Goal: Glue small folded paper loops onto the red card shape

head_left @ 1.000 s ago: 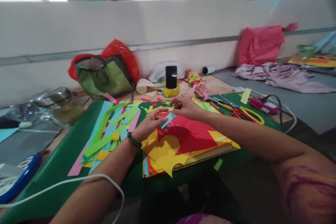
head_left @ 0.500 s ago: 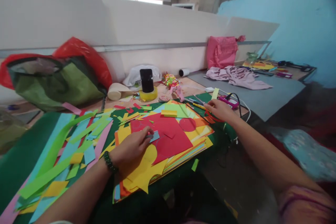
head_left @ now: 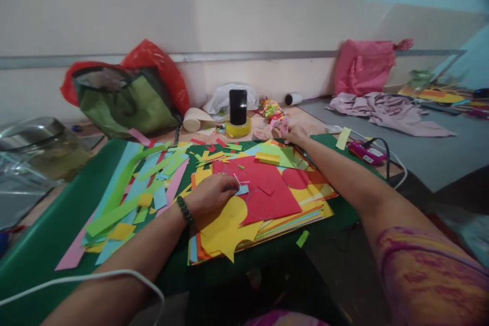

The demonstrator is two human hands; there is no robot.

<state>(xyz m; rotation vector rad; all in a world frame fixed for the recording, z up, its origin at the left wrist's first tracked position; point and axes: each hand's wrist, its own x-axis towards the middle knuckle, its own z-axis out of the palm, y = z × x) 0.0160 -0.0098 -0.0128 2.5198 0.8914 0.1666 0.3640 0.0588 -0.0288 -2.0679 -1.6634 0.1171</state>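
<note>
My left hand (head_left: 214,192) rests on a stack of coloured paper, its fingers closed on a small blue paper piece (head_left: 242,190). Under and beside it lie a red sheet (head_left: 273,201) with drawn circles and a cut yellow sheet (head_left: 219,229). At the far edge of the stack, my right hand (head_left: 298,135) has its fingers bent down beside a small pink object (head_left: 281,126), perhaps a tape dispenser. Its fingertips are partly hidden, so I cannot tell whether they grip it. A red paper circle (head_left: 296,179) lies near my right forearm.
Paper strips (head_left: 130,198) cover the green cloth (head_left: 49,234) at left. Behind stand a phone (head_left: 238,107) by a yellow tape roll (head_left: 239,128), a green bag (head_left: 130,99) and a glass jar (head_left: 42,150). A magenta device (head_left: 367,152) with cables lies right; a white cable (head_left: 87,277) crosses the front left.
My right hand has left the orange-handled tool at the right and moved left and away to the pink object. My left hand stays by the blue piece. The view has turned left.
</note>
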